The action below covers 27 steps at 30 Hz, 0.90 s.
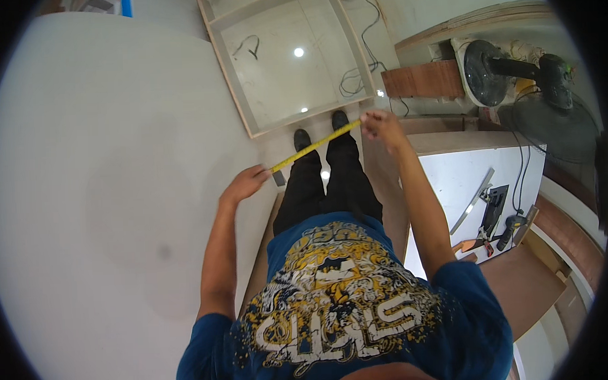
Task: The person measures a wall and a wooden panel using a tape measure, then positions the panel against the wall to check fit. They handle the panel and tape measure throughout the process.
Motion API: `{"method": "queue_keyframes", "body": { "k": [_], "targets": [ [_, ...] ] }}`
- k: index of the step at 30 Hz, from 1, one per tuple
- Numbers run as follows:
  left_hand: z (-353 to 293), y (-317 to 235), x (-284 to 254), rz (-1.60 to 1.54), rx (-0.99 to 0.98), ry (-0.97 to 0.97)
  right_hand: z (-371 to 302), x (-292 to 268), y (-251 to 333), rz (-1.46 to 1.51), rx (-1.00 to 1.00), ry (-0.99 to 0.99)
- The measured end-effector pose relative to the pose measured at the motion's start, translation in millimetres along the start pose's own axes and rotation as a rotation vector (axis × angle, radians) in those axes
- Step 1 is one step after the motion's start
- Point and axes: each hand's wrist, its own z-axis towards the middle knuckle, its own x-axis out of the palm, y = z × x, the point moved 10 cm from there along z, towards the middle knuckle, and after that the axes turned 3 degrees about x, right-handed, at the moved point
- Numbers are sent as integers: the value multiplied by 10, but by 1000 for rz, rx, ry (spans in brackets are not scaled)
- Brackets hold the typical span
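A yellow tape measure blade (316,145) stretches between my two hands in front of my legs, slanting up to the right. My left hand (247,184) pinches its lower end, beside the edge of a large white panel (116,170). At the other end, my right hand (382,128) is closed round the tape, higher and farther out. Whether the tape's case sits inside that hand is hidden by the fingers. A small dark grey piece (279,178) shows just below my left fingertips; I cannot tell what it is.
A rectangular wooden frame (246,111) lies on the floor beyond my feet, with a cable (354,81) across its right side. To the right are a black fan (548,81), a brown board (424,81) and a white surface (444,178) bearing a metal strip (472,201) and a drill (513,229).
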Motion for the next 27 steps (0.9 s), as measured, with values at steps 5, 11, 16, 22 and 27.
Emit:
{"method": "queue_keyframes", "body": {
  "k": [5,11,16,22,27],
  "targets": [
    [-701,1604,21,-34,-389,-158,1606,-789,-707,33,169,-22],
    [-731,2134,10,249,-647,-63,2724,-1424,-1280,173,268,-167],
    [41,2062,-110,289,-586,33,3305,-2028,-2055,356,275,-356],
    [325,2209,-227,416,-685,56,3583,-2601,-2754,364,406,-529],
    [897,2267,-646,636,-850,7,3792,-2566,-3299,210,427,-585]
  ]
}}
